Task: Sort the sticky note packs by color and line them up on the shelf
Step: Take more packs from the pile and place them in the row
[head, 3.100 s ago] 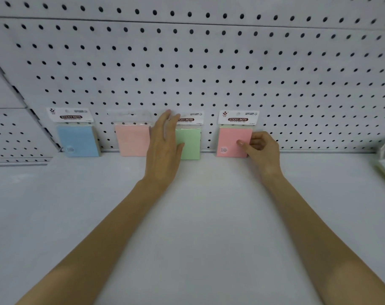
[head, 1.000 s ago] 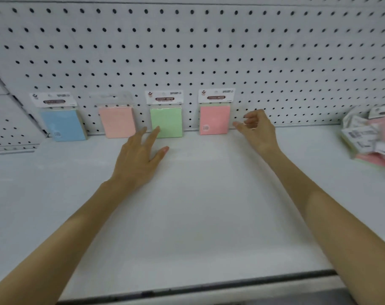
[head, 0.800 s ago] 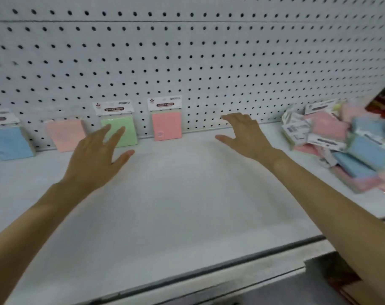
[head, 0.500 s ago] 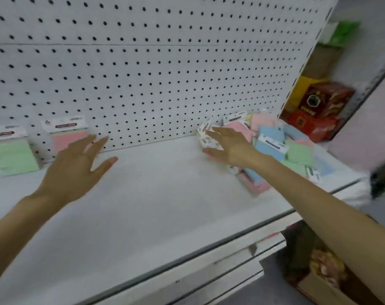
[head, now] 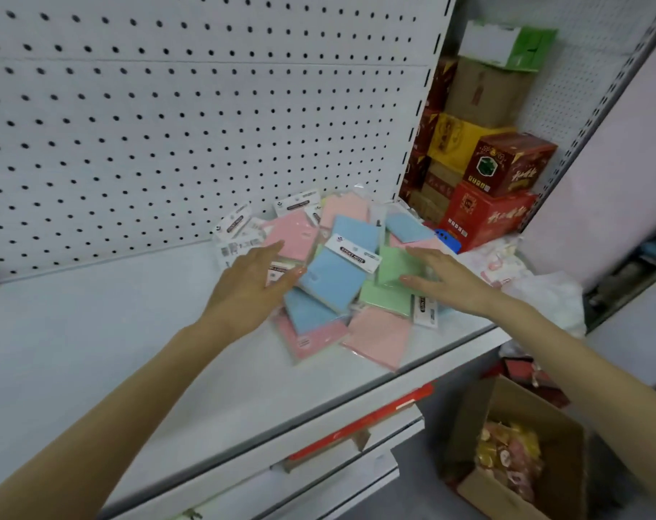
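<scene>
A loose heap of sticky note packs lies at the right end of the white shelf (head: 75,350). On top sits a blue pack (head: 334,275) with a white header card; green packs (head: 397,268) lie to its right, pink packs (head: 379,335) around the edges. My left hand (head: 251,283) rests flat on the heap's left side, fingers spread, thumb beside the blue pack. My right hand (head: 446,275) lies open over the green packs on the right side. Neither hand grips a pack.
The pegboard back wall (head: 168,125) rises behind the shelf. Red, yellow and brown cartons (head: 491,189) are stacked past the shelf's right end. A cardboard box (head: 514,448) of small items stands on the floor below. The shelf's front edge carries a red strip (head: 364,422).
My view has swung right, away from the lined-up packs at the back wall. Both hands have moved right and come down on the mixed heap.
</scene>
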